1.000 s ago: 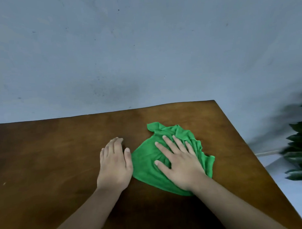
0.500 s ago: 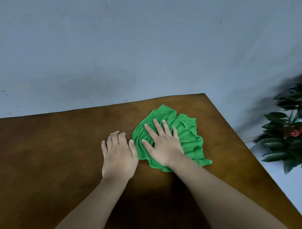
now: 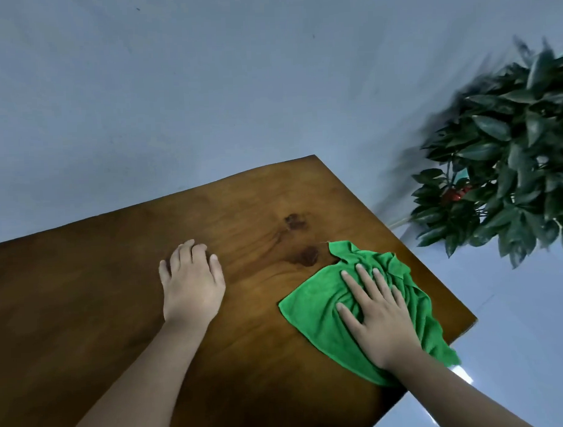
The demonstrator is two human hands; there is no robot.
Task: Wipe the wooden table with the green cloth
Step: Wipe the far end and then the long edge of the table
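Pressing the green cloth (image 3: 312, 305) flat on the bench (image 3: 116, 283), the right hand (image 3: 378, 318) has its fingers (image 3: 365, 277) straight and slightly apart; the cloth lies lengthwise along the bench's right edge, one corner overhanging. Left of the cloth, well apart, the left hand (image 3: 191, 286) rests palm-down, fingers together, holding nothing; the next stroke likely runs toward it.

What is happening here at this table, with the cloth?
A person is wiping the wooden table with a green cloth. The right hand presses flat on the cloth, fingers spread, close to the table's right edge. The left hand rests on the bare wood, apart from the cloth. A leafy plant stands beyond the table.
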